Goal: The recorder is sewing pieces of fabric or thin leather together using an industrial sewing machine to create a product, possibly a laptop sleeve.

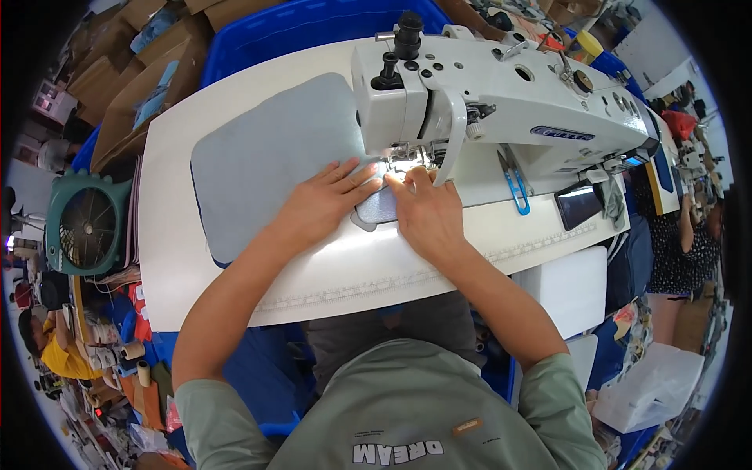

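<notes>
A large grey fabric panel point(258, 157) with rounded corners lies flat on the white sewing table. My left hand point(319, 205) rests on its right part, fingers stretched out toward the needle area. A small light-grey fabric piece point(377, 207) lies between my hands, just in front of the lit presser foot point(407, 159). My right hand point(427, 210) has its fingers bent together at this piece's edge, close beside the foot; its fingertips partly hide the grip. The white sewing machine point(493, 94) reaches over the work from the right.
Blue-handled snips point(517, 192) and a dark phone point(578, 205) lie right of my right hand. A printed ruler strip point(352, 291) runs along the table's front. Beyond the table are a blue bin point(313, 27), cardboard boxes point(149, 86) and a green fan point(88, 223).
</notes>
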Demonstrator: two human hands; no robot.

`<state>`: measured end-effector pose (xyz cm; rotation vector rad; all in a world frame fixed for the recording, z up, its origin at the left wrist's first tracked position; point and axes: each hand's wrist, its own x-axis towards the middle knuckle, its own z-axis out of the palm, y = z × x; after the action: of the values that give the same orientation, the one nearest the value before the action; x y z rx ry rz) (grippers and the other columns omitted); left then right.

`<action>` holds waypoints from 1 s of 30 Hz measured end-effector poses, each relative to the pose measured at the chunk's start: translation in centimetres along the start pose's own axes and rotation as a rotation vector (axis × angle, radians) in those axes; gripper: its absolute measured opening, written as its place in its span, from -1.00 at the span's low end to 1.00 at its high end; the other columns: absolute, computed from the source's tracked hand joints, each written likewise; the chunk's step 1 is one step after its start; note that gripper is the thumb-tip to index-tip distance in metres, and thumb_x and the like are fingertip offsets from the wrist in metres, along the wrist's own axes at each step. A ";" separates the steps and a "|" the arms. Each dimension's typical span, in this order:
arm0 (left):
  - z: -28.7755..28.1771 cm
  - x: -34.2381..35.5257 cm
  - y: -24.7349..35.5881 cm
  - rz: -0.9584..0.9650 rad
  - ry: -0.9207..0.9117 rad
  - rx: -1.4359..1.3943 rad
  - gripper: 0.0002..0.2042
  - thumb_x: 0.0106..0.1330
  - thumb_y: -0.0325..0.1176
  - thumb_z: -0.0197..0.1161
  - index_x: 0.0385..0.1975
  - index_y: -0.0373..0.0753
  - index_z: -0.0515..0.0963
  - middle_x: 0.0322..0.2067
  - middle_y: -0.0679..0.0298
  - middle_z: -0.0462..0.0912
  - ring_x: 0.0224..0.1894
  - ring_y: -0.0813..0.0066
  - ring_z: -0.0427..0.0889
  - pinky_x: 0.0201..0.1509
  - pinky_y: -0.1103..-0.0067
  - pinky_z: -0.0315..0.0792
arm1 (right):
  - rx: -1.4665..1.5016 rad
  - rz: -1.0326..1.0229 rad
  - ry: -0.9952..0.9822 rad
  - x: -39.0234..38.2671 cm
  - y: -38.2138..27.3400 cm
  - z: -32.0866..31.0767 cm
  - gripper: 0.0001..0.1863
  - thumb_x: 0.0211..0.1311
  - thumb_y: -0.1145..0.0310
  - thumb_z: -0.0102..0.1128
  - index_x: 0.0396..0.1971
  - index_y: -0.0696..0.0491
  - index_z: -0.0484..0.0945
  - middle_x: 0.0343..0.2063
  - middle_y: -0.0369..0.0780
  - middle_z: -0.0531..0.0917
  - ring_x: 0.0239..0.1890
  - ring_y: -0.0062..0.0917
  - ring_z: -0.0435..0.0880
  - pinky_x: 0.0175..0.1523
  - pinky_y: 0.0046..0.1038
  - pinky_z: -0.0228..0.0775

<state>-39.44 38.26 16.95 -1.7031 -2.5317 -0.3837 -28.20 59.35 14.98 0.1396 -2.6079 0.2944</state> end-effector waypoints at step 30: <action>3.6 2.3 9.1 -0.358 0.076 0.470 -0.56 0.41 -0.40 0.15 0.25 -0.41 0.54 0.35 -0.12 0.52 0.30 -0.07 0.61 0.21 0.11 0.62 | 1.454 0.736 -0.682 -10.8 -15.7 -2.2 -0.58 0.57 0.12 0.22 -0.35 0.18 0.74 -0.62 -0.23 0.70 -0.58 -0.62 0.57 -0.40 -0.41 0.40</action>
<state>-31.69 44.41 15.39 -1.0571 -2.5925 0.1266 -15.38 45.04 14.29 -0.2973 -2.2744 2.6829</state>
